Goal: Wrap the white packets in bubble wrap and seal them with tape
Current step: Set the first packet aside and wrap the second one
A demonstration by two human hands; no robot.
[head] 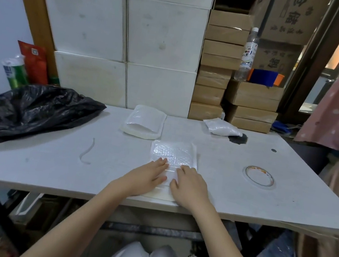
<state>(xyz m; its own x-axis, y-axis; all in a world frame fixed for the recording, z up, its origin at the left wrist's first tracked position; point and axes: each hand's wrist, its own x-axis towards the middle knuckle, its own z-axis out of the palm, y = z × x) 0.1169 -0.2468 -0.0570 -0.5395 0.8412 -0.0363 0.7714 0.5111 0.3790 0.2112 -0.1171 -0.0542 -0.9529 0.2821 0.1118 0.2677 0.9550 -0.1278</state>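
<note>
1. The left hand (148, 176) and right hand (189, 185) lie flat, fingers spread, pressing a bubble wrap sheet (173, 155) over a white packet at the worktop's (49, 168) near edge; neither hand grips anything.
2. A tape roll (259, 177) lies flat to the right, apart from the hands.
3. Behind sit a stack of bubble wrap pieces (143, 122) and a wrapped packet (222, 128).
4. A black plastic bag (32, 107) covers the far left of the worktop.

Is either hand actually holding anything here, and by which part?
Nothing is lifted or gripped. The left hand and right hand lie flat on the near half of the bubble-wrapped packet, pressing it onto the table.
</note>
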